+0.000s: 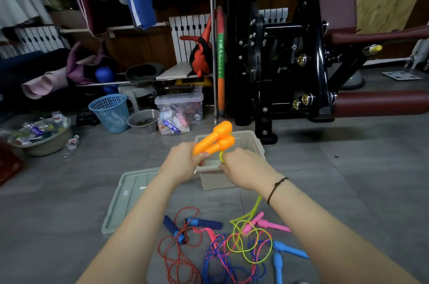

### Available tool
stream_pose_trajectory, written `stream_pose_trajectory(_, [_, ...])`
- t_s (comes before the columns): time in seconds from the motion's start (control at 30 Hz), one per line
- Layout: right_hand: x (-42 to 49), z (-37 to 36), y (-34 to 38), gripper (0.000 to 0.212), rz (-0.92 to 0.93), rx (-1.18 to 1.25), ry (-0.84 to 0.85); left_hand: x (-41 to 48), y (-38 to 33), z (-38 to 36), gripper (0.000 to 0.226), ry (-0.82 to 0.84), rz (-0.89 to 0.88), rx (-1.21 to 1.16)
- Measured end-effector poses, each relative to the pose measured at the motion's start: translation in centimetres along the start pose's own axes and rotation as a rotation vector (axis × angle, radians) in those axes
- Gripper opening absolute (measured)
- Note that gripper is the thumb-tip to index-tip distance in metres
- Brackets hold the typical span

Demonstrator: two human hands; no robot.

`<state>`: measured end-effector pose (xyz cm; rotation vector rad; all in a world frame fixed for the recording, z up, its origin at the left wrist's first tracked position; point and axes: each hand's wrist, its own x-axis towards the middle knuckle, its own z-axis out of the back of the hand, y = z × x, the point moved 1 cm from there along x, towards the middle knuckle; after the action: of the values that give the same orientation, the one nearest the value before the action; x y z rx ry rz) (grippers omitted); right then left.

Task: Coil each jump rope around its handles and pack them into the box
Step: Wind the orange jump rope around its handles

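Observation:
My left hand (183, 163) grips the two orange handles (216, 138) side by side, their thick ends pointing up and away. My right hand (243, 171) pinches their yellow-green rope (251, 210) just below the handles; the rope trails down to loops on the floor. Right behind my hands stands the open beige box (249, 142). On the floor in front of me lie a red rope with dark blue handles (204, 223), a pink-handled rope (267, 224) and a blue rope with light blue handles (290, 250), all tangled together.
The box's grey lid (130, 195) lies flat at left. Beyond are a blue mesh basket (111, 112), a clear bin (178, 103), a basin of bottles (39, 137) and a black gym machine (290, 63) at right.

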<state>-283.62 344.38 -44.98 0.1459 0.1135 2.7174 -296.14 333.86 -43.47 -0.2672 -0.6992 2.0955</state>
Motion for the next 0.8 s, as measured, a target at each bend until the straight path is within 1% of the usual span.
stream_pose_trajectory(0.07, [-0.2, 0.9, -0.3, 0.036, 0.053, -0.102, -0.023, -0.2, -0.3, -0.9, 0.017, 0.082, 0.007, 0.170])
stream_pose_trajectory(0.1, [-0.3, 1.5, -0.5, 0.041, 0.062, -0.151, -0.030, -0.3, -0.6, -1.5, 0.016, 0.122, -0.017, 0.251])
stream_pose_trajectory(0.13, [-0.4, 2.1, -0.8, 0.046, 0.062, -0.194, -0.028, -0.5, -0.9, -2.1, 0.019, 0.156, -0.055, 0.326])
stream_pose_trajectory(0.2, [-0.6, 3.1, -2.0, 0.053, 0.032, -0.192, -0.019, -0.6, -1.2, -2.7, 0.025, 0.208, -0.130, 0.436])
stream_pose_trajectory(0.27, [-0.9, 3.6, -3.2, 0.058, -0.021, -0.157, -0.026, -0.3, -1.2, -2.7, 0.024, 0.266, -0.197, 0.469])
stream_pose_trajectory(0.33, [-1.1, 3.5, -4.0, 0.059, -0.064, -0.170, -0.036, 0.1, -1.0, -2.8, 0.022, 0.374, -0.238, 0.430])
stream_pose_trajectory(0.37, [-1.0, 3.3, -4.1, 0.059, -0.077, -0.145, -0.028, 0.1, -0.9, -2.7, 0.019, 0.438, -0.246, 0.386])
stream_pose_trajectory(0.4, [-0.9, 2.9, -4.3, 0.059, -0.087, -0.067, -0.017, 0.1, -0.8, -2.5, 0.015, 0.491, -0.256, 0.320])
stream_pose_trajectory(0.43, [-0.7, 2.6, -4.4, 0.058, -0.093, 0.076, -0.012, -0.1, -0.6, -2.1, 0.013, 0.531, -0.263, 0.228])
stream_pose_trajectory(0.53, [-0.5, 2.1, -5.1, 0.048, -0.086, 0.658, 0.037, -0.9, -0.3, -0.7, 0.013, 0.627, -0.284, -0.082])
stream_pose_trajectory(0.63, [-0.4, 2.5, -5.1, 0.047, -0.122, 1.097, 0.102, -1.6, -0.2, 0.0, 0.011, 0.661, -0.290, -0.360])
stream_pose_trajectory(0.7, [-0.1, 2.4, -5.0, 0.043, -0.181, 1.336, 0.067, -1.7, -0.5, -0.1, 0.012, 0.616, -0.266, -0.539])
stream_pose_trajectory(0.73, [0.2, 2.4, -4.9, 0.040, -0.221, 1.401, 0.032, -1.6, -0.7, -0.2, 0.012, 0.556, -0.240, -0.620])
stream_pose_trajectory(0.8, [0.4, 2.2, -4.7, 0.031, -0.241, 1.372, -0.003, -1.1, -0.9, -0.4, 0.012, 0.366, -0.137, -0.808])
